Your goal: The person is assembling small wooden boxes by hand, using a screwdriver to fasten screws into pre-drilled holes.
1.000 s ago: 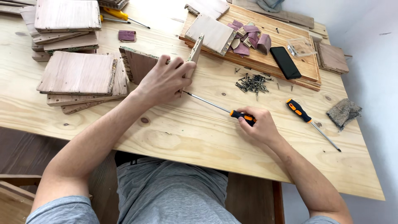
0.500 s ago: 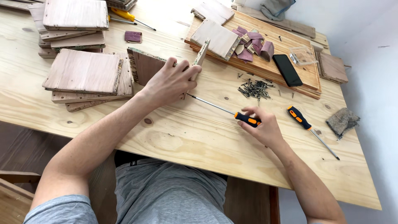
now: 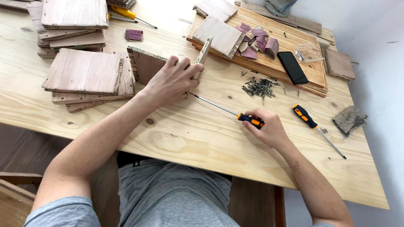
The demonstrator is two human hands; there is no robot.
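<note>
Head view: left hand (image 3: 171,80) clamps a panel (image 3: 145,65) mid-table; right hand (image 3: 265,126) grips a screwdriver (image 3: 225,110). A tilted tip could slip toward the fingers (image 3: 191,71).

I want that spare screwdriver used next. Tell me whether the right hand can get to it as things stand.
Probably yes. The spare screwdriver lies on bare table just beside the right hand, nothing between them. But that hand's grip is shut on another screwdriver, which it would have to put down first.
</note>
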